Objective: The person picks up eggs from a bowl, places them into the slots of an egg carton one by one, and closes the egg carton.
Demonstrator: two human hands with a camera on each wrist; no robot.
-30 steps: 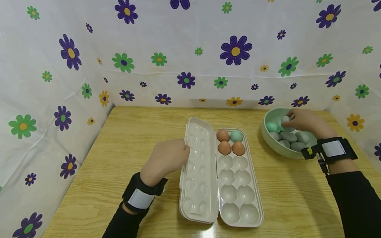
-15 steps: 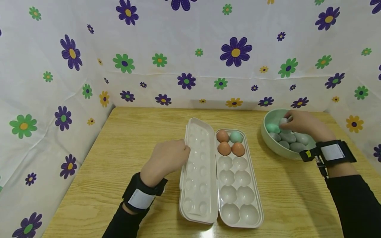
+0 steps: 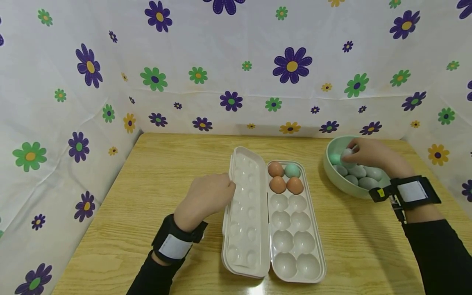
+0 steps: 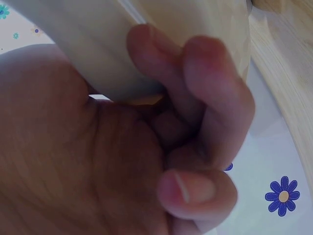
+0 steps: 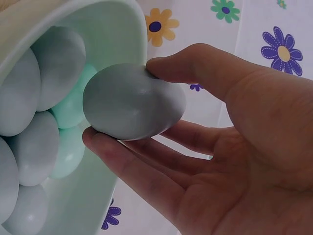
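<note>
A white egg carton (image 3: 291, 262) lies open in the middle of the table, its lid (image 3: 245, 213) folded out to the left. Three brown eggs (image 3: 277, 184) and one teal egg (image 3: 292, 170) fill its far cups. My left hand (image 3: 206, 196) rests curled against the lid's left edge (image 4: 122, 63). My right hand (image 3: 368, 153) is over the green bowl (image 3: 332, 172) and pinches a grey egg (image 5: 132, 103) between thumb and fingers, just above the other grey and teal eggs (image 5: 44, 122).
The wooden table (image 3: 166, 176) is walled on three sides by a flowered white cloth (image 3: 236, 73). The bowl stands at the far right, near the table's edge. The carton's near cups (image 3: 295, 241) hold nothing.
My right hand has lifted the grey egg slightly and drawn it toward the bowl's left rim. The left hand has stayed on the lid.
</note>
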